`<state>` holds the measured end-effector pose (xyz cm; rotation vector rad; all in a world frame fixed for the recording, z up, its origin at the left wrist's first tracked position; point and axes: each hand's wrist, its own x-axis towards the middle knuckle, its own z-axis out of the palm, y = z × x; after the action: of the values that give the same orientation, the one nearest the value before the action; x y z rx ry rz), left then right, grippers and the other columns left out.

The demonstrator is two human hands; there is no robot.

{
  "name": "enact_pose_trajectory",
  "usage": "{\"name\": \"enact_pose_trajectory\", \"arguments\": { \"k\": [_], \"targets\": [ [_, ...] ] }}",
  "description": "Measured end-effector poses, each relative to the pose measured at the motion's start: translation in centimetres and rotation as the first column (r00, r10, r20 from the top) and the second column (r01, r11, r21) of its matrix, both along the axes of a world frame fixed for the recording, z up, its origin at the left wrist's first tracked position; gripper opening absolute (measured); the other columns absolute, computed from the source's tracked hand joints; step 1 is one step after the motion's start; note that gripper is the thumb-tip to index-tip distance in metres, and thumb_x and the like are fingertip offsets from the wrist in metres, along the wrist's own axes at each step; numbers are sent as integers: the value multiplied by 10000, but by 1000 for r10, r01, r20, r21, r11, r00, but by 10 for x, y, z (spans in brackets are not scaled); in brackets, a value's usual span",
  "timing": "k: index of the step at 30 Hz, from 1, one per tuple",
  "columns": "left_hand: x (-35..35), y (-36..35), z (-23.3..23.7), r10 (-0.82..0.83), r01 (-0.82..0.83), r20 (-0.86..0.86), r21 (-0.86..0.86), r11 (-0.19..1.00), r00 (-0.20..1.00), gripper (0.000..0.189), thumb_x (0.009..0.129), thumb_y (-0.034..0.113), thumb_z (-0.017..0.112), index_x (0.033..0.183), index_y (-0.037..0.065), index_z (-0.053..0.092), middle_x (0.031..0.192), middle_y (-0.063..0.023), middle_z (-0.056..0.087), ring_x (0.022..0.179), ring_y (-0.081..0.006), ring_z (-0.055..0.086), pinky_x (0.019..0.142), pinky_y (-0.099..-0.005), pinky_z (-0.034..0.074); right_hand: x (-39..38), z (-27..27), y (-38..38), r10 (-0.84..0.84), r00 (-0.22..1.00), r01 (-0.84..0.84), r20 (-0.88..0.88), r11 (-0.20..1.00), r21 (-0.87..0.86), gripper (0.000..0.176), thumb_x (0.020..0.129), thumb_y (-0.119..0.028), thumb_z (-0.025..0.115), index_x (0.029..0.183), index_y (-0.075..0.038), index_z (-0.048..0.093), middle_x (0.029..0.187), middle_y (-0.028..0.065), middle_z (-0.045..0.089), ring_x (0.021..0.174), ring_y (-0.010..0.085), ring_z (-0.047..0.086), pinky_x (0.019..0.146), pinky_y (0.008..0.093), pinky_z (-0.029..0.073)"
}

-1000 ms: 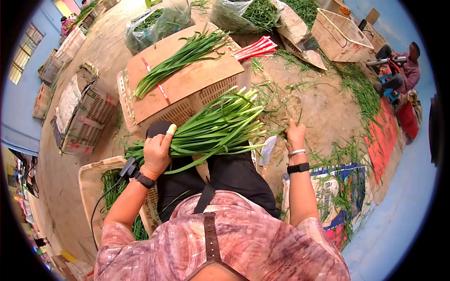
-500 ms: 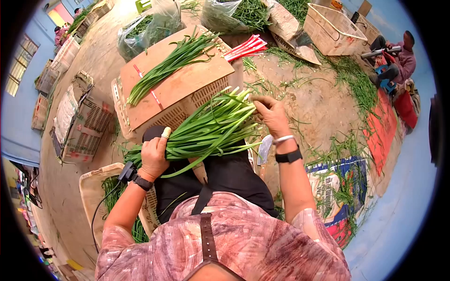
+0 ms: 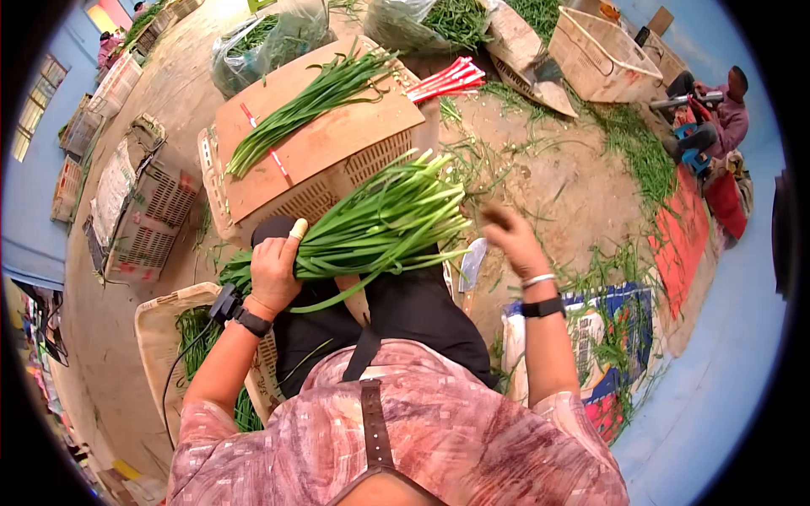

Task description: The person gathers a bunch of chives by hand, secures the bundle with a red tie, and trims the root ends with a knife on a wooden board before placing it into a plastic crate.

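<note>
My left hand [image 3: 275,271] is closed around a bunch of garlic chives [image 3: 371,223] over my lap. A pale yellow cover is on one of its fingers. The leaves fan to the right, their pale stalk ends apart from my right hand [image 3: 513,240]. That hand is in the air right of the stalks, its fingers smeared by motion. A broad-bladed knife [image 3: 474,260] lies below and left of it. Ahead, a second bunch of garlic chives [image 3: 308,114] rests on a board [image 3: 337,139] over a crate, beside red-and-white strips [image 3: 445,80].
A crate with greens [image 3: 156,337] stands by my left leg, and another crate [image 3: 160,219] farther left. Bags of greens [image 3: 430,25] and a white crate [image 3: 603,59] are ahead. Loose leaves litter the floor and a printed sack [image 3: 620,337]. A person [image 3: 721,118] sits far right.
My right hand has moved right and slightly down, away from the stalk ends. My left hand keeps hold of the bunch almost in place. The view has shifted slightly.
</note>
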<state>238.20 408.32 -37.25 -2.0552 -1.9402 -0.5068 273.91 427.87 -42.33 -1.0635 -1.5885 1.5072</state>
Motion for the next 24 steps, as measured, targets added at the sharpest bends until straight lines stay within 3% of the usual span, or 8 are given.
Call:
{"name": "enact_pose_trajectory", "arguments": {
  "k": [2,4,6,10,13,15,20,24],
  "targets": [
    [-6,2,-12,-12,12,-9,18,1000,1000,637,626,-17,575,1255,52,498,800,-90,514,695,-282,511,635,-356,401,-31,4,-23,152,970,-184,-188,968,-169,317,830,-107,607,1107,41,562,947,74,635,794,148,594,699,247,481],
    [-8,-1,-16,-5,5,-5,13,1000,1000,629,626,-27,569,1247,51,506,801,-95,515,693,-286,513,616,-359,407,-36,-2,-23,246,965,-261,-89,930,-258,200,833,-88,589,986,38,615,831,28,648,707,116,570,629,234,460],
    [-10,-3,-16,6,-5,-8,27,1000,1000,631,631,-36,562,1250,76,517,789,-85,517,670,-274,510,587,-358,407,-32,-1,-22,202,975,-213,92,969,125,136,839,-76,558,844,21,654,703,27,627,595,80,522,550,227,425],
    [-11,-3,-7,4,-3,-21,62,998,1000,641,646,-28,557,1266,131,520,780,-51,522,641,-247,501,575,-337,399,29,-15,14,-176,958,188,226,982,-33,183,817,-79,569,949,28,638,778,98,648,686,167,596,632,285,475],
    [-13,0,0,-5,10,-62,91,996,998,653,660,-20,559,1276,193,520,783,-39,525,657,-229,512,577,-333,395,63,-31,22,-574,496,-57,651,727,685,333,766,-120,657,1066,12,597,972,150,625,848,228,607,733,327,486],
    [-14,6,9,-23,36,-100,137,990,995,653,663,-13,562,1275,209,522,787,-41,527,667,-225,519,577,-336,395,11,32,5,-248,938,169,244,938,303,494,683,-149,741,1128,-25,565,1103,174,560,956,287,568,825,362,468],
    [-12,23,62,-82,143,-211,292,946,974,581,680,41,573,1236,208,563,806,-41,538,673,-217,524,592,-335,397,-64,95,-28,-134,949,-139,284,632,762,320,675,-72,720,975,-51,610,952,125,603,933,262,577,809,362,455],
    [-19,21,71,-84,168,-201,445,880,976,519,713,37,572,1229,86,547,851,-47,570,698,-225,540,641,-341,396,-66,103,-49,-114,992,52,51,748,662,310,690,-62,713,966,-20,578,876,114,588,808,263,582,720,335,476]
  ]
}}
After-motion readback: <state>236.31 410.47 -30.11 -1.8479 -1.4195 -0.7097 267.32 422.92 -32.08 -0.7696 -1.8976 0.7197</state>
